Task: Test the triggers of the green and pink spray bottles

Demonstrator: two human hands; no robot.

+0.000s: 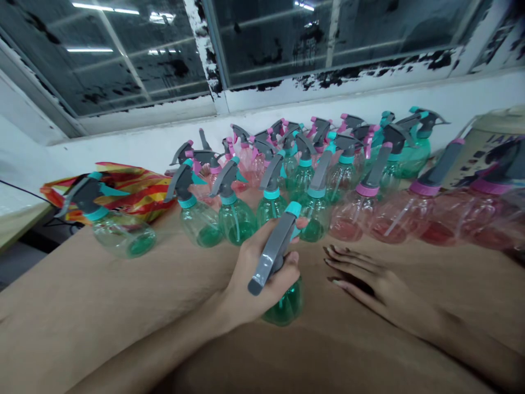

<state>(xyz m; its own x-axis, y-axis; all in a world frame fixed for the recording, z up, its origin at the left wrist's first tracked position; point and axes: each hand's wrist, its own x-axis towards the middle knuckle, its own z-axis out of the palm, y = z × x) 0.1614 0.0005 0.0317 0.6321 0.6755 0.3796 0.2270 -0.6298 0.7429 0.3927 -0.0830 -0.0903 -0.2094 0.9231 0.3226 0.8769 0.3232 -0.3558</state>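
Observation:
My left hand (pixel 254 279) is wrapped round the neck of a green spray bottle (pixel 283 303) with a grey trigger head (pixel 273 249) and teal nozzle, which stands on the brown table surface (pixel 123 306). To its right my right hand (pixel 365 276) lies flat on that surface, fingers stretched out and pointing left, holding nothing. Its fingertips stop a short way from the held bottle.
Several green spray bottles (pixel 235 216) and pink spray bottles (pixel 356 216) stand packed along the back of the table under a window. One green bottle (pixel 123 232) stands apart at left before a red and yellow bag (pixel 135 189). A cream container (pixel 488 145) sits far right.

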